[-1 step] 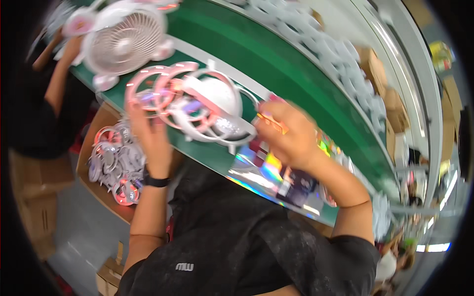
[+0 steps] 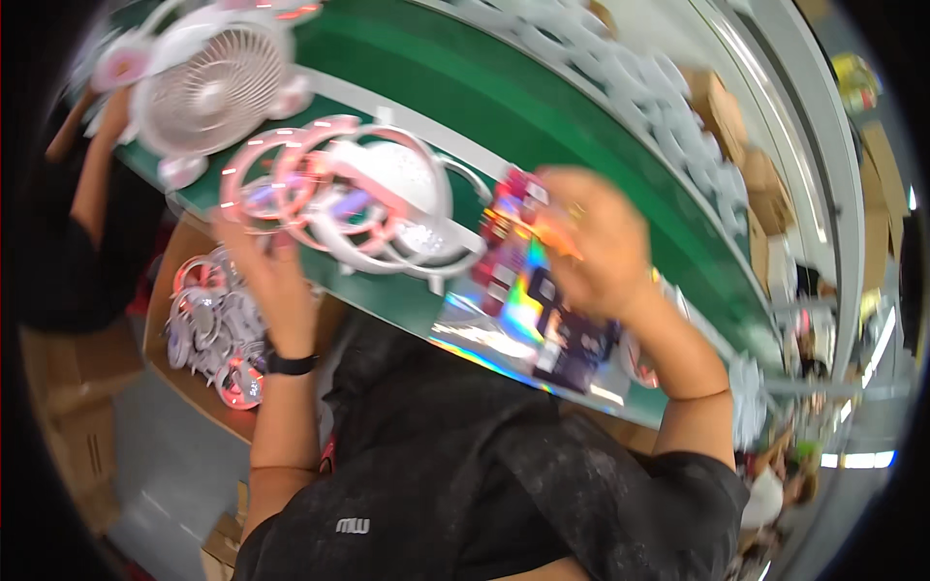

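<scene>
White and pink plastic ring-shaped parts (image 2: 373,203) lie overlapping on the green table, some with small purple pieces among them. My left hand (image 2: 266,281) is at their left end, its fingers apart and its fingertips against a pink ring (image 2: 254,184). To the right, my right hand (image 2: 601,237) is raised and closed on a small shiny orange piece (image 2: 552,234), perhaps a sticker, smeared by motion. Below that hand, sheets with a rainbow sheen (image 2: 528,315) and dark printed areas lie along the table's near edge.
A white fan (image 2: 215,87) stands at the far left, beside another person's arms (image 2: 97,179). A cardboard box (image 2: 165,334) full of white and pink ring parts (image 2: 218,324) is below the table edge. Grey-white parts (image 2: 620,77) line the far ledge, with cartons (image 2: 765,203) behind.
My right hand has drawn away from the ring parts, to the right, with the orange piece. The whole view has shifted slightly; my left hand stays by the rings.
</scene>
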